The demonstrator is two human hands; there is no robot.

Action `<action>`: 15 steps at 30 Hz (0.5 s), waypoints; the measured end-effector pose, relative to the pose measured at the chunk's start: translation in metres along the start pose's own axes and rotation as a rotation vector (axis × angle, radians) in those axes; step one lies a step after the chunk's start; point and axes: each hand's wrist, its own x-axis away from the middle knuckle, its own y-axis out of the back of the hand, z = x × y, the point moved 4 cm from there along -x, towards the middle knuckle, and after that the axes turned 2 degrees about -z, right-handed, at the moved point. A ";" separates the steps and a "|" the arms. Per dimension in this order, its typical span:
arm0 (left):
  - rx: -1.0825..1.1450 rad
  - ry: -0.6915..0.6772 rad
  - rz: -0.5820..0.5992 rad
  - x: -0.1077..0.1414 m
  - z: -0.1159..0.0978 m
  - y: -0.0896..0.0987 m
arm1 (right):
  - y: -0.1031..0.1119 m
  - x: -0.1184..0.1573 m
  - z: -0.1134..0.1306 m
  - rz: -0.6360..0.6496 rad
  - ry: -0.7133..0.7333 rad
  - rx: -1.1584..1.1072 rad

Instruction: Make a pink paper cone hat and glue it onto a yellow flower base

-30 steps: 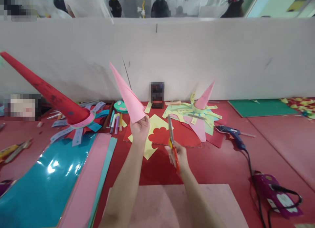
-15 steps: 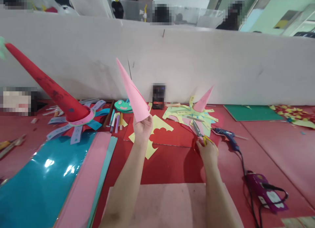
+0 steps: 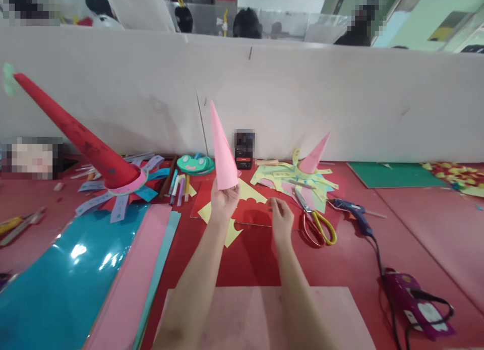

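Note:
My left hand (image 3: 225, 202) is closed around the wide base of a pink paper cone (image 3: 224, 161), which points up and leans slightly left. To the right, my right hand (image 3: 282, 216) hovers over the red sheet with its fingers loosely bent and nothing visible in them. Scissors (image 3: 315, 223) with one red and one yellow handle lie on the table just right of that hand. Beneath the hands are a red sheet (image 3: 254, 212) and cut yellow paper pieces (image 3: 231, 235) with scalloped edges.
A tall red cone hat (image 3: 79, 133) with blue strips stands at left, near a glossy blue sheet (image 3: 56, 274). A smaller pink cone (image 3: 313, 157) sits among yellow scraps. A glue gun (image 3: 353, 214) and its cord lie right. A phone (image 3: 244, 151) leans against the white partition (image 3: 321, 98).
My right hand has let go of the scissors, leaving them on the table, and has moved left. The pink cone in my left hand has shifted right and become more upright.

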 end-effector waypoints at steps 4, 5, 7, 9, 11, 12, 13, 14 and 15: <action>-0.029 0.103 -0.025 0.001 0.016 0.003 | -0.014 0.000 -0.018 0.130 -0.071 -0.216; -0.032 0.135 -0.027 0.001 0.021 0.003 | -0.013 -0.003 -0.021 0.144 -0.094 -0.288; -0.035 0.204 -0.030 0.003 0.031 0.004 | -0.010 -0.009 -0.025 0.154 -0.142 -0.432; -0.049 0.294 -0.051 0.006 0.042 0.006 | -0.008 -0.014 -0.025 0.149 -0.196 -0.523; -0.069 0.368 -0.083 0.012 0.053 0.010 | -0.009 -0.016 -0.023 0.160 -0.239 -0.551; -0.076 0.395 -0.102 0.016 0.057 0.013 | -0.010 -0.015 -0.022 0.177 -0.256 -0.550; -0.075 0.412 -0.125 0.020 0.060 0.017 | -0.012 -0.015 -0.020 0.206 -0.271 -0.543; -0.064 0.423 -0.150 0.024 0.062 0.021 | -0.014 -0.013 -0.017 0.245 -0.284 -0.540; -0.047 0.439 -0.178 0.029 0.063 0.027 | -0.015 -0.011 -0.015 0.291 -0.293 -0.541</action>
